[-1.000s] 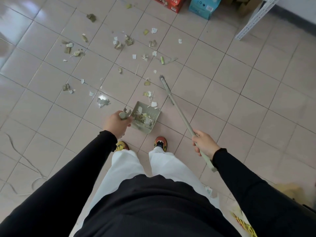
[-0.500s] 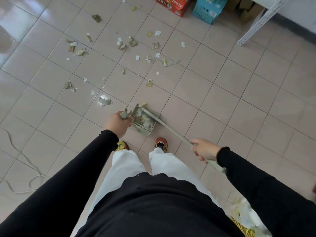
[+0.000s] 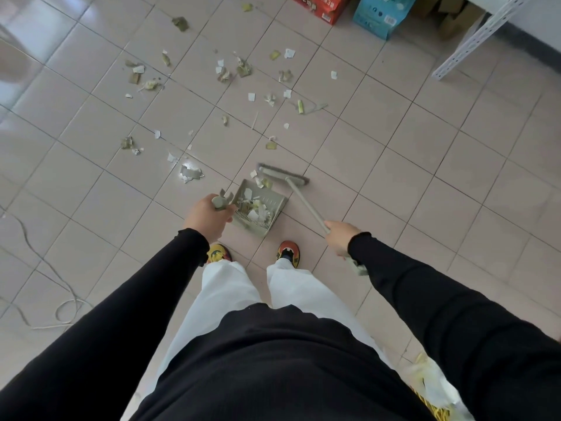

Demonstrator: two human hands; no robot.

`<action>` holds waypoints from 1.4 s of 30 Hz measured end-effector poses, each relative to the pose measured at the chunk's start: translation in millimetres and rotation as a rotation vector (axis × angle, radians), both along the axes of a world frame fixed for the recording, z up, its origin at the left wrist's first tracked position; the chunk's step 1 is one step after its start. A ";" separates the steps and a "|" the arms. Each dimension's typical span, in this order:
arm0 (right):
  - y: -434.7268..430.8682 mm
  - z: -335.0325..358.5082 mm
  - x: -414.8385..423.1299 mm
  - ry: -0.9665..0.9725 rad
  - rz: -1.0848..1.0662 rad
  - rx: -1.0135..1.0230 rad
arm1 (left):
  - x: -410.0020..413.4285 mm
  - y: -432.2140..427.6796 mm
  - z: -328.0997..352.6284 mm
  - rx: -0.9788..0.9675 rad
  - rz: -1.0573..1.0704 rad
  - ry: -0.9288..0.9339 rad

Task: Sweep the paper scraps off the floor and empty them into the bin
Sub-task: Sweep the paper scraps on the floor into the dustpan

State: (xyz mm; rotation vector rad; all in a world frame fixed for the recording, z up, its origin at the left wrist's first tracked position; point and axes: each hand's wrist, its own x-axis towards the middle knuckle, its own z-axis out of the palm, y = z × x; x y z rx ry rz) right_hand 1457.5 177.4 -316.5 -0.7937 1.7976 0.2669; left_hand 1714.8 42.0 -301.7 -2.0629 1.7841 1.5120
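Observation:
My left hand [image 3: 208,217] grips the handle of a pale green dustpan [image 3: 277,205] that rests on the tiled floor just ahead of my feet; several paper scraps lie inside it. My right hand [image 3: 340,238] holds the shaft of a pale green broom [image 3: 283,174], whose head sits on the floor at the dustpan's far mouth, with a few scraps between them. More paper scraps [image 3: 224,74], white and greenish, are scattered over the tiles farther ahead and to the left. A larger torn piece [image 3: 189,174] lies left of the dustpan.
A red box [image 3: 318,6] and a blue box [image 3: 376,15] stand at the far edge. A white perforated shelf leg [image 3: 467,45] slants at the upper right. A thin cable [image 3: 45,268] loops on the floor to the left. A plastic bag [image 3: 431,387] sits at lower right.
The broom head, extended far ahead a second ago, swept back into the dustpan with scraps, then moved out to the pan's far mouth. The dustpan and left hand stayed put.

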 end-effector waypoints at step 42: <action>-149.4 -40.3 -93.2 0.008 -0.350 -0.164 | -49.2 -91.3 -13.6 0.019 0.036 0.044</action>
